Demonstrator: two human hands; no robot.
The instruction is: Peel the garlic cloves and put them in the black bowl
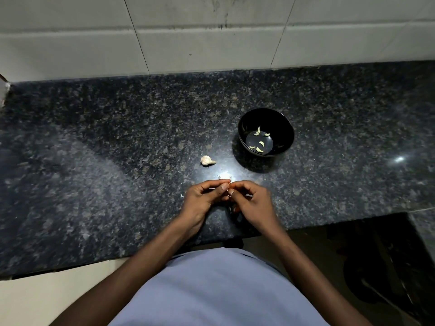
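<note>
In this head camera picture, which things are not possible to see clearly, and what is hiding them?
- Clove being peeled: head view, hidden between the left hand and right hand; only their curled fingers meeting show.
- Peeled cloves in the black bowl: too small for a sure count.
- Garlic bulb piece: too small to tell how many cloves remain.
- Pale bits beside the left hand: too small to identify.

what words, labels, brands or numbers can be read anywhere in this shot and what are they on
None: no readable text, label, brand or number shows.
The black bowl is plain.
The granite counter and wall tiles carry only speckle and stains.
The garlic piece and both hands, left hand and right hand, bear no writing.
</note>
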